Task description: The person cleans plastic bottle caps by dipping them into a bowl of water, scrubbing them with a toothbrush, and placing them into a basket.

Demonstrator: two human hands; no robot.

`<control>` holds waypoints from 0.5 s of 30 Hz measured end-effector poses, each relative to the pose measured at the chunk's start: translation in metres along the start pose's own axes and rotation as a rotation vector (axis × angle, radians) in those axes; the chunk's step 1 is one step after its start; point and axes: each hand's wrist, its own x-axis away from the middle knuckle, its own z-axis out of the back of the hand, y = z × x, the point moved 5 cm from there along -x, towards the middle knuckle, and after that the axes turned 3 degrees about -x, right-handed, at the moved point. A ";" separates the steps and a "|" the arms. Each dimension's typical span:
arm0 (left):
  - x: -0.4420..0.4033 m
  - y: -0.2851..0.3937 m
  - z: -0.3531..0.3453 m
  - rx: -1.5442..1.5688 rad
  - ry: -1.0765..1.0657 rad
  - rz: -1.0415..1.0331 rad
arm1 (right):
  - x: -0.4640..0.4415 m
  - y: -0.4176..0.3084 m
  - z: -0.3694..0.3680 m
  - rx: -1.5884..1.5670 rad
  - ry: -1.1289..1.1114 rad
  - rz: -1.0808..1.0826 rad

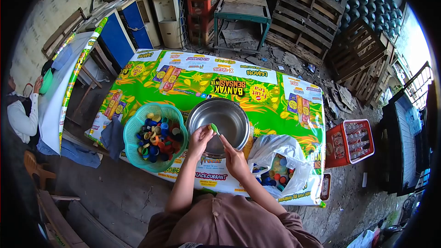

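Pinched green cap [213, 127] between thumb and fingertips of left hand [199, 141], with digits pressed together on the cap. Curled fingers of right hand [235, 161] closed around light-coloured tool [218, 132], with index finger extended along it toward the cap. Directed tool tip at the cap's near side; could not distinguish contact from a narrow gap, nor identify the tool type, at this size. Positioned both hands over the near rim of steel bowl [202, 115], with the cap in view over the bowl's interior. Located bowl on printed surface [197, 80], between left and right edges, just inboard of the near edge. Noted teal basket [131, 154] left of the bowl, near the near edge, toward the near-left corner, loaded with mixed-colour caps [158, 138]. Noted white plastic bag [294, 147] toward the near-right corner, open, with further caps [278, 174] inside. Noted dark cloth [112, 135] beside the basket, at the near-left corner. Noted red crate [337, 147] on the floor, beyond the right edge.
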 end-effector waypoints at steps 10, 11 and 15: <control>0.001 0.003 -0.004 -0.002 -0.001 -0.011 | -0.003 -0.002 0.007 -0.038 -0.028 -0.145; 0.001 0.004 -0.004 0.017 0.018 0.005 | -0.004 -0.001 0.009 -0.087 0.015 -0.182; -0.002 0.003 -0.002 0.088 -0.009 0.004 | 0.002 0.004 0.001 0.016 -0.021 -0.028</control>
